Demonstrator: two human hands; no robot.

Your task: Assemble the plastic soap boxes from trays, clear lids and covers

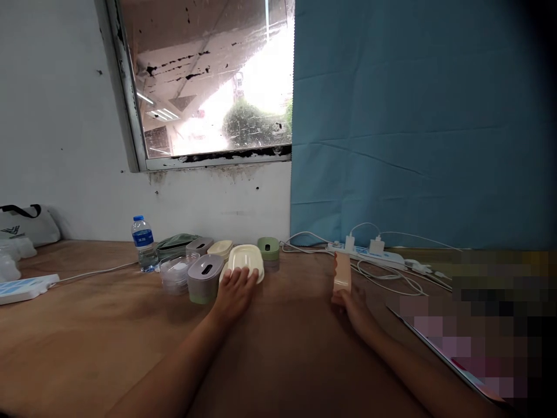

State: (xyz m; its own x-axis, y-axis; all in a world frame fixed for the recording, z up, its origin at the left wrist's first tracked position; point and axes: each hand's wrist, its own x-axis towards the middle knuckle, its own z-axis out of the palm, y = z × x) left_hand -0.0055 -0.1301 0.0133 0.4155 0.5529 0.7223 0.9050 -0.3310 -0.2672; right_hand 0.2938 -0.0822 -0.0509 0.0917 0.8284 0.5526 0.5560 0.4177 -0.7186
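My left hand [237, 290] rests its fingers over the near edge of a cream lidded container [246, 257], which tilts toward me; my thumb is hidden. Just left of that hand stands a grey-lilac container [203, 276] with a dark slot in its lid and a green base. Farther right, my right hand [352, 305] is closed around the near end of a peach-coloured, block-like piece [342, 271] with a wavy left edge. Its exact kind cannot be made out. Behind my left hand are a smaller cream container [220, 248] and a green container [268, 249].
Clear plastic tubs [174, 273] and a water bottle [144, 244] stand to the left. A power strip [368, 253] with chargers and loose white cables [404, 284] lies behind my right hand. Another power strip [28, 288] lies at the far left, near a bag [32, 223].
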